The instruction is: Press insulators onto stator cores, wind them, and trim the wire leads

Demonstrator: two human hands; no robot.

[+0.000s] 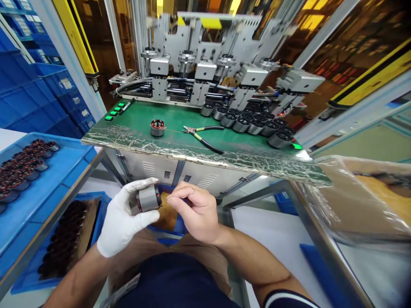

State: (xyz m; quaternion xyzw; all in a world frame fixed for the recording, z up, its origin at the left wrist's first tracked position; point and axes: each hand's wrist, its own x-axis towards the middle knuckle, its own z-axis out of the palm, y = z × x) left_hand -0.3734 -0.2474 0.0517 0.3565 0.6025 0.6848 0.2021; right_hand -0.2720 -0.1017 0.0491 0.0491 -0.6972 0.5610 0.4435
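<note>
My left hand (pixel 118 218), in a white glove, is wrapped round a grey motor stator (pixel 148 199) with copper windings. The stator lies on its side, with its black end facing right. Just right of that end is my bare right hand (pixel 199 211), thumb and forefinger pinched together. Whatever is between those fingertips, if anything, is too small to make out. On the green worktop (pixel 138 115) ahead stands another stator (pixel 157 130) with copper windings showing. Diagonal cutters (pixel 191 130) with black and yellow handles lie beside it, jaws pointing left and handles spread.
Several stators (pixel 242 123) are grouped at the worktop's right, below a machine's grey clamp blocks (pixel 205 72). Green buttons (pixel 113 113) sit at its left corner. A blue tray (pixel 70 160) of stators is at left, above another blue bin (pixel 102 205). A plastic-wrapped carton (pixel 340 201) stands right.
</note>
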